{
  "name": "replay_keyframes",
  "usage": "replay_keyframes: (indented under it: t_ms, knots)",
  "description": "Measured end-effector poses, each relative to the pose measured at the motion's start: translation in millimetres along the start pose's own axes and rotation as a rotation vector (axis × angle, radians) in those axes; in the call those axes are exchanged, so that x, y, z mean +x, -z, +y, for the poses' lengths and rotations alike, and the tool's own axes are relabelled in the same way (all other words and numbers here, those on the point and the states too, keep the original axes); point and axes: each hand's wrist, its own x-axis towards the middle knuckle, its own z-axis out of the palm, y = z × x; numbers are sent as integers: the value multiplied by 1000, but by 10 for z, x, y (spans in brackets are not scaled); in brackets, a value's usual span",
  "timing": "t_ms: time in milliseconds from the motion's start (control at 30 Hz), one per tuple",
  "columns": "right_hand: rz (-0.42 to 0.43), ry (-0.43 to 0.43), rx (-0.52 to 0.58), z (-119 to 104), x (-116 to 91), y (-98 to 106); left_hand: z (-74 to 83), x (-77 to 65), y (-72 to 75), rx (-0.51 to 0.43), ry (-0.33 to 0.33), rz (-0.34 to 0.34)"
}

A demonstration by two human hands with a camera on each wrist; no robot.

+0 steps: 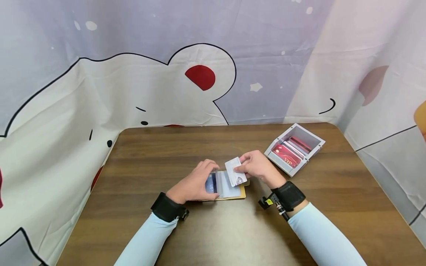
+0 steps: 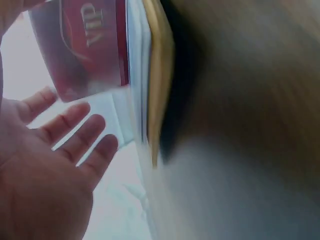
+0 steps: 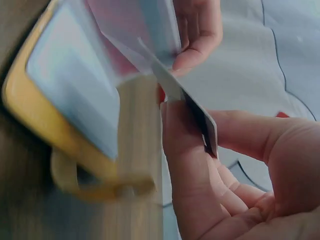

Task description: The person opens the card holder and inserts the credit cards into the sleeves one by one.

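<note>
your right hand [image 1: 257, 168] pinches a white card [image 1: 235, 170] between thumb and fingers, over the right side of the opened card holder [image 1: 243, 192] on the table [image 1: 213, 232]. your left hand [image 1: 196, 181] spans its pages [image 1: 229, 187], fingers extended and spread. a grey box [image 1: 307, 138] holding red cards [image 1: 286, 155] lies beyond your right wrist.

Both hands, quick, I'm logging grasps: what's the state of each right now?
Left hand: open, loosely spread at the left side of the card holder.
Right hand: closed, pinching a white card.
</note>
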Motion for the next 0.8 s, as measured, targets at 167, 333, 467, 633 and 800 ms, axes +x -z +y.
replay_keyframes:
  t_ms: [167,333,467,633,800]
  knots:
    - [2,9,-62,-70,48,-231,-77,-142,38,78,56,-38]
    - [25,-1,-117,-80,72,-334,-100,-183,5,143,75,-59]
    - [28,-3,-146,-49,77,-362,-91,-177,-8,143,81,-66]
    - [23,15,-208,-30,79,-425,-95,-177,11,120,89,-75]
    - [22,20,-337,-18,60,-478,-106,-168,20,104,82,-76]
